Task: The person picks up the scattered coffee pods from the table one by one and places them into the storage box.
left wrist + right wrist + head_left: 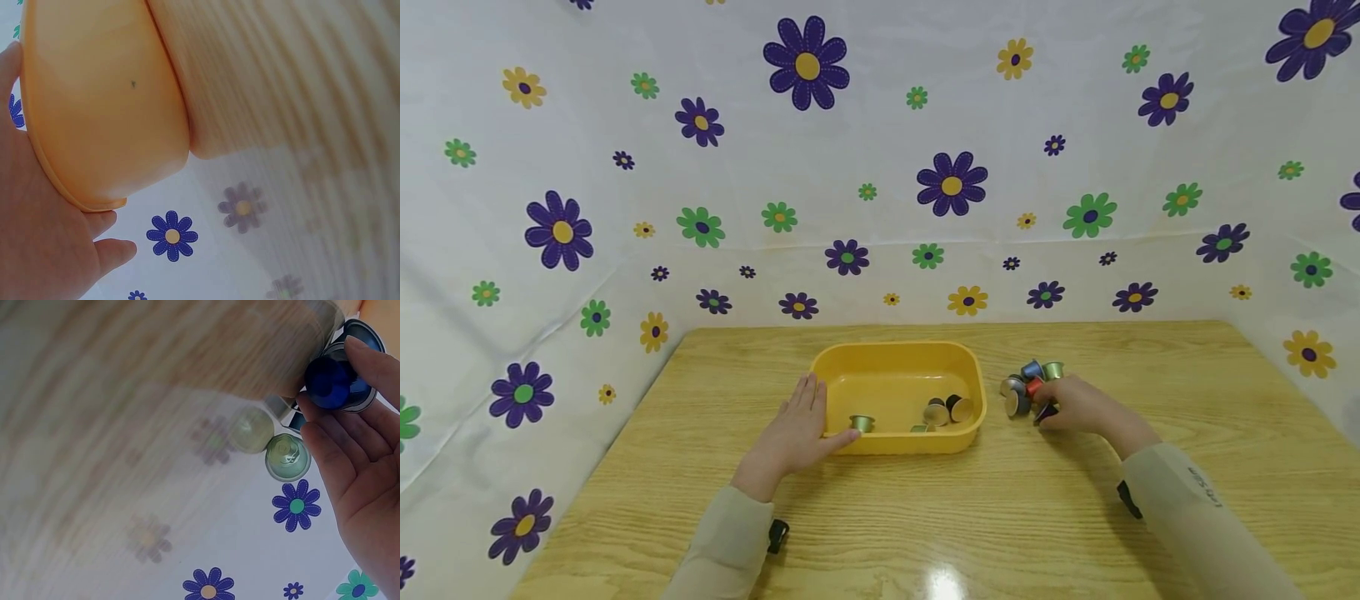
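My right hand (1078,406) is at a small pile of coffee capsules to the right of the yellow tray (898,445). Its thumb and fingers pinch a dark blue capsule (329,383), seen closely in the right wrist view. Around the fingertips lie a red capsule (1034,387), a blue capsule (1032,369), a green capsule (1053,369) and several others. With straight fingers, my left hand (792,429) rests over the tray's left end, thumb along the front rim. Inside the tray are a green capsule (862,423), a dark capsule (959,407) and a few more.
A wooden table (880,517) carries the tray and the pile. Behind it and at both sides hangs a white cloth (880,142) printed with purple, green and yellow flowers. Dark wrist straps show at the left cuff (777,536) and right cuff (1129,499).
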Demonstrator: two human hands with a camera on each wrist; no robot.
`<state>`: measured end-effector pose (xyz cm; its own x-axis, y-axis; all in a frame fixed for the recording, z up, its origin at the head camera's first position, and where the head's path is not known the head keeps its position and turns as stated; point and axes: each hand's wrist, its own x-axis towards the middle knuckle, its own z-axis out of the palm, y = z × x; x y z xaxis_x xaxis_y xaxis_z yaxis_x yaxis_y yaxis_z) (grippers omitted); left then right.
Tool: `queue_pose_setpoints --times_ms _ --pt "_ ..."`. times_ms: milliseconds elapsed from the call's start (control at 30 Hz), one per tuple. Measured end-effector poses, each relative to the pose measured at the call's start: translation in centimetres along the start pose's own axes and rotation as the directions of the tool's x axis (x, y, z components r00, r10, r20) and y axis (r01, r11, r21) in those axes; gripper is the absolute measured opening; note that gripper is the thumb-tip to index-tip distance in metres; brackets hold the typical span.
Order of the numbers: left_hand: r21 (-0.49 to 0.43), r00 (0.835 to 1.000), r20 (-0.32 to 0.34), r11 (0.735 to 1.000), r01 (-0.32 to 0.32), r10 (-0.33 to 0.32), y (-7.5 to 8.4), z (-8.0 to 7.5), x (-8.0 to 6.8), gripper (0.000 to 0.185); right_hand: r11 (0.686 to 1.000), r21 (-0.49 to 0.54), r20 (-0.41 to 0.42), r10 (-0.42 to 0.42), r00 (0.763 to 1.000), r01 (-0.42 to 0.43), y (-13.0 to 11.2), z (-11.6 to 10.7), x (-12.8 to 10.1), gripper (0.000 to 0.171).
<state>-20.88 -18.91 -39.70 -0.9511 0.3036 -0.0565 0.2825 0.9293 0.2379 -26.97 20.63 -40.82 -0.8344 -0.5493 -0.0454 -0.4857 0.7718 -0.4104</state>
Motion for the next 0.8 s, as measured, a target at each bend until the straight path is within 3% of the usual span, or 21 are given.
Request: queue_pose_setpoints --times_ms 533,800 --pt "-0.011 1.0 0.001 1.0 -0.003 0.003 -0.03 0.12 0.03 0.099 1.0 -0.016 -0.002 -0.009 1.0 0.008 -0.01 -0.02 -0.08 0.014" --pt "-0.021 1.0 -0.003 1.0 0.005 -0.005 0.05 0.04 -0.06 0.1 1.0 0.001 -0.003 0.026 1.0 -0.026 -0.41 -0.17 -0.26 0.019"
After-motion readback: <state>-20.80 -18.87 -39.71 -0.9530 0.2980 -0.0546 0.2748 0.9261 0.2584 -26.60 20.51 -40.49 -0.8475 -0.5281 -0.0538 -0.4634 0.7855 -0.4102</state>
